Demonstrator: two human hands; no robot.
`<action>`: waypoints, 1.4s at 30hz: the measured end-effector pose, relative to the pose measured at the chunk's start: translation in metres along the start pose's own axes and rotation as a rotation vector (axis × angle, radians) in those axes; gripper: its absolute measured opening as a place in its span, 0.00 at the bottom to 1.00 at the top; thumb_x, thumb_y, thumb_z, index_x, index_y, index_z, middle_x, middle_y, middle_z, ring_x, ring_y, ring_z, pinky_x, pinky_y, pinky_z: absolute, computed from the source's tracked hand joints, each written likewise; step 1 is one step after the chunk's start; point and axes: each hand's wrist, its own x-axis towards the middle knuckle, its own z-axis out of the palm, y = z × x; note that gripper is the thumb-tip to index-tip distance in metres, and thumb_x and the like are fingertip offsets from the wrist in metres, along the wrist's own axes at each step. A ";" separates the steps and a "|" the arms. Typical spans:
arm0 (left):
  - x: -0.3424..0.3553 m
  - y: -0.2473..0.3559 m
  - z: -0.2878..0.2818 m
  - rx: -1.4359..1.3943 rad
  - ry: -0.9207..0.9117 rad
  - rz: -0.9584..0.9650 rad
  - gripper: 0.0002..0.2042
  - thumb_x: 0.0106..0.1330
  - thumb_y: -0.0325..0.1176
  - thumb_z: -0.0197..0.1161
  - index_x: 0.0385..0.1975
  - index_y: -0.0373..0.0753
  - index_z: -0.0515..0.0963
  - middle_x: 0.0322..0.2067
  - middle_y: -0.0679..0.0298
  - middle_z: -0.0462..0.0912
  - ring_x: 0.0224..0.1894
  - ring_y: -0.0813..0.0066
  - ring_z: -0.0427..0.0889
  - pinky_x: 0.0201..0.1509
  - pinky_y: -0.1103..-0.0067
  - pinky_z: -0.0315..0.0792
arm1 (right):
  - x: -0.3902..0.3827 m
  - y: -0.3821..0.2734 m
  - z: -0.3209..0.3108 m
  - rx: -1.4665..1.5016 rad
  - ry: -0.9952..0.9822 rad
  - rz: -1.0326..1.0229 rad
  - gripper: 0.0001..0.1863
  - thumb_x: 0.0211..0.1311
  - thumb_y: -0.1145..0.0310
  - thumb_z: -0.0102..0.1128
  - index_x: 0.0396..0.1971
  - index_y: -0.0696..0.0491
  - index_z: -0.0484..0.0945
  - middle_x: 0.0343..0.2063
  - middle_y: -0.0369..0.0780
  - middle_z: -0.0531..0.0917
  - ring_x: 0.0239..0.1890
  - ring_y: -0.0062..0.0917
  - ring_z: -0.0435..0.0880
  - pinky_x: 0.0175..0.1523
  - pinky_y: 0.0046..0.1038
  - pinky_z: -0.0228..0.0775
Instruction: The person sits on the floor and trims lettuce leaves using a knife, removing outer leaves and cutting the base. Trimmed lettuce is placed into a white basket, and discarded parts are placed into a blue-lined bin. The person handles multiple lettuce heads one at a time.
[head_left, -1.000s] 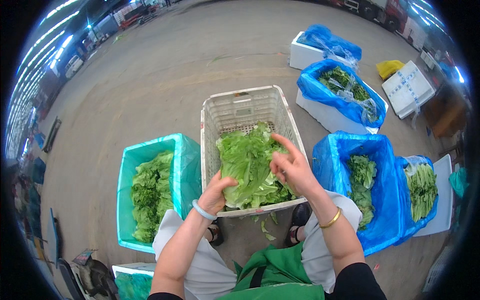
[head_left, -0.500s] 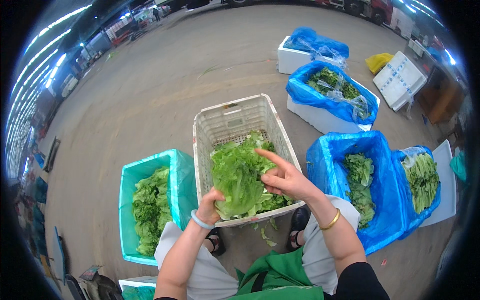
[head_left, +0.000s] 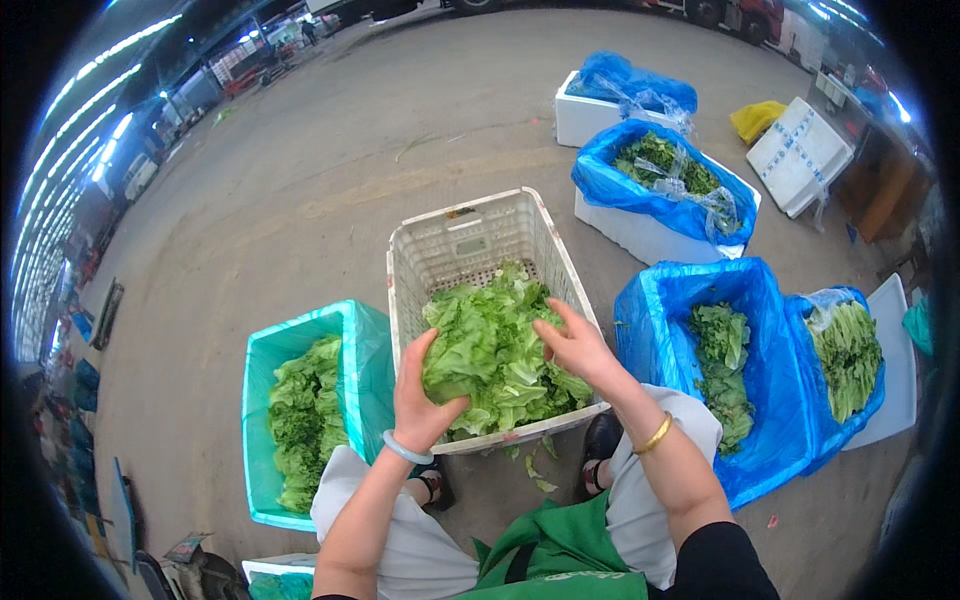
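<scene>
A head of green leaf lettuce [head_left: 470, 345] lies on other loose leaves at the near end of a white slatted plastic crate [head_left: 405, 262]. At its left side is my left hand [head_left: 420, 408], thumb and fingers wide apart, the fingertips against or very close to the outer leaves. On the other side my right hand [head_left: 580, 348] hovers over the crate's right part, its fingers parted and nothing held in them. Some of the leaves under the lettuce are hidden by it.
A box with a teal liner [head_left: 365, 370] holding lettuce stands left of the crate. To the right are blue-lined boxes [head_left: 650, 320] with greens and white foam boxes [head_left: 630, 232] farther back. Leaf scraps [head_left: 540, 478] lie on the floor between my feet.
My left hand has let go of the lettuce, which now rests lower on the pile. My right hand has gone from a pointing finger to parted fingers, slightly farther right.
</scene>
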 end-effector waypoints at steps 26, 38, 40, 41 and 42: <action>0.000 -0.002 -0.002 0.685 0.162 0.710 0.23 0.57 0.21 0.59 0.55 0.40 0.73 0.52 0.51 0.75 0.56 0.52 0.77 0.57 0.61 0.72 | -0.022 -0.016 0.010 0.014 -0.044 -0.398 0.21 0.73 0.66 0.55 0.64 0.50 0.72 0.21 0.27 0.67 0.22 0.11 0.60 0.26 0.18 0.53; 0.001 -0.018 -0.006 0.211 0.223 -0.078 0.40 0.46 0.33 0.74 0.62 0.35 0.65 0.57 0.51 0.69 0.62 0.54 0.67 0.68 0.66 0.61 | 0.005 0.020 0.034 -0.194 -0.069 0.225 0.36 0.67 0.50 0.60 0.65 0.60 0.66 0.21 0.36 0.77 0.19 0.15 0.72 0.20 0.21 0.60; 0.017 -0.025 0.001 -0.318 0.354 -0.481 0.37 0.54 0.34 0.72 0.63 0.31 0.64 0.57 0.53 0.70 0.60 0.63 0.70 0.66 0.70 0.64 | -0.003 0.000 0.026 0.077 -0.056 0.206 0.23 0.72 0.54 0.56 0.56 0.58 0.75 0.17 0.29 0.70 0.15 0.11 0.63 0.18 0.19 0.51; 0.030 -0.015 -0.012 -0.835 0.372 -0.512 0.32 0.57 0.31 0.70 0.62 0.31 0.66 0.53 0.57 0.76 0.55 0.68 0.75 0.62 0.72 0.68 | -0.003 0.001 0.022 0.089 -0.066 0.137 0.20 0.73 0.56 0.55 0.51 0.57 0.77 0.17 0.28 0.69 0.15 0.11 0.62 0.18 0.18 0.50; 0.038 0.001 -0.031 -0.950 0.434 -0.534 0.28 0.58 0.28 0.68 0.60 0.33 0.69 0.48 0.60 0.80 0.49 0.72 0.78 0.58 0.74 0.71 | -0.002 0.006 0.022 0.075 -0.010 0.144 0.16 0.73 0.56 0.55 0.43 0.55 0.78 0.16 0.28 0.68 0.14 0.11 0.62 0.17 0.18 0.51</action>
